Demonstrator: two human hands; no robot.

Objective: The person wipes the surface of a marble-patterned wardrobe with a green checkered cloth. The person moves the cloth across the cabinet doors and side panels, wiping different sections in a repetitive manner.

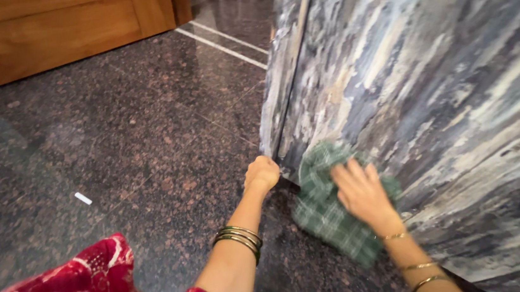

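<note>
Looking down from head height onto a dark speckled polished granite floor (114,138). Landmark: the tall grey-blue streaked marble slab (442,106) standing upright on the right.

Far left of the slab, upper corner: a warm brown wooden door panel (50,11), its lower edge at floor level. Below it, well left of the slab, a small white scrap (83,198) lies flat on the floor. Bottom edge, left of centre: a red patterned cloth garment (102,270), the person's own.

Left hand (261,175): curled into a loose fist, knuckles at the foot of the slab's near vertical corner edge, beside a dark seam there. Whether it grips anything cannot be told. A stack of dark green bangles (239,238) sits on that forearm.

Just right of the left hand: a green-and-white checked cotton cloth (323,215), crumpled, lying against the slab's lower face where slab meets floor; its lower part trails onto the floor. The left hand is near it but apart.

Right hand (362,191): fingers spread flat on top of the cloth, pressing it against the slab, not clenched. Thin gold bangles (426,277) on that wrist and forearm. Hands near each other, not touching.
</note>
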